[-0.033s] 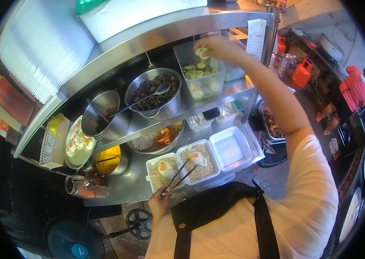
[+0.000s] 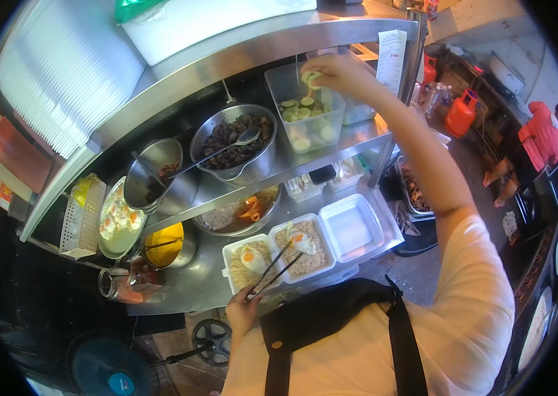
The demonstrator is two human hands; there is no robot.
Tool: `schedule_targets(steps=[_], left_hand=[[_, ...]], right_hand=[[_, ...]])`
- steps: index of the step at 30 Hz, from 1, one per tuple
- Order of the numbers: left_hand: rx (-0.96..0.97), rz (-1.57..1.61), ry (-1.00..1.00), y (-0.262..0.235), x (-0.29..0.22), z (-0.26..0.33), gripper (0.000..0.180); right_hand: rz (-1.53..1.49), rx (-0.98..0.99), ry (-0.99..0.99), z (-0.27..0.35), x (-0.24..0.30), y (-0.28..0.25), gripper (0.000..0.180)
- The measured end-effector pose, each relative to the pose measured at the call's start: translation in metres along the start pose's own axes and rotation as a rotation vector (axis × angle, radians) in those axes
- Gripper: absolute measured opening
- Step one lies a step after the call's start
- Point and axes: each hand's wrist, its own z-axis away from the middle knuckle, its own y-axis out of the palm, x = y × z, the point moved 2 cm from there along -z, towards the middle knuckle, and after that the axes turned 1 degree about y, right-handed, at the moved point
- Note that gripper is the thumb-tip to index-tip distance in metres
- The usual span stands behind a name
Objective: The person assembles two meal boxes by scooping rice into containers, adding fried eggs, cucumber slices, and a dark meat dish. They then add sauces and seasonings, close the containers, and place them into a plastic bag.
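Note:
My left hand [image 2: 243, 313] is closed around metal tongs [image 2: 270, 268]. The tips touch or hover just over a fried egg [image 2: 303, 244] on rice in the right-hand foam box [image 2: 327, 262], whose lid [image 2: 351, 230] lies open. Beside it another foam box [image 2: 231, 269] holds rice and a second fried egg [image 2: 252, 258]. My right hand [image 2: 341, 74] is raised above a clear plastic tub [image 2: 322, 129] of sliced cucumber. Between its fingers are pale green cucumber slices [image 2: 310, 80]; how many cannot be made out.
Bowls of dark meat [image 2: 223, 142] and sauce stand on the steel shelf [image 2: 279, 160]. Below are a bowl with orange tongs [image 2: 250, 210], a plate of fried eggs [image 2: 118, 218] and a yellow-filled pot [image 2: 165, 244]. A co-worker in red [image 2: 541, 135] is at far right, near a gas cylinder [image 2: 462, 113].
My right hand has shifted slightly to the right, its fingers still on the cucumber slices. My left hand and the tongs stay almost where they were.

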Motion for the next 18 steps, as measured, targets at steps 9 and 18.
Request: schedule_targets(steps=[9, 18], left_hand=[[0.085, 0.479, 0.053, -0.029, -0.105, -0.034, 0.038], [0.203, 0.598, 0.066, -0.005, -0.164, -0.063, 0.035]], right_hand=[[-1.141, -0.265, 0.257, 0.163, 0.066, 0.013, 0.039], [-1.102, -0.221, 0.296, 0.196, 0.057, 0.040, 0.032]])
